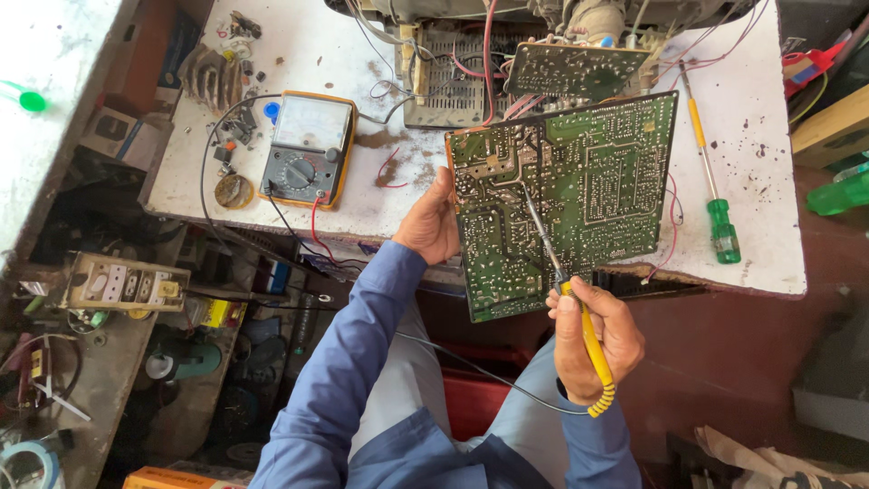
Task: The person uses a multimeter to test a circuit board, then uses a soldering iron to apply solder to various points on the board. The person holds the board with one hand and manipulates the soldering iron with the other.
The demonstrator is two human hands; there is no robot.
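A large green circuit board (588,190) is tilted up over the front edge of the white workbench (760,136), solder side toward me. My left hand (429,223) grips its left edge. My right hand (593,337) is shut on a yellow-handled soldering iron (590,344), whose thin metal tip (534,213) touches the board's left-centre area. A black cord trails from the iron's handle across my lap.
An analog multimeter (306,149) in a yellow case lies on the bench to the left, leads dangling. A green-handled screwdriver (711,186) lies at the right. An opened chassis with a second board (570,68) and wires sits behind. Cluttered shelves with a socket strip (127,282) stand at left.
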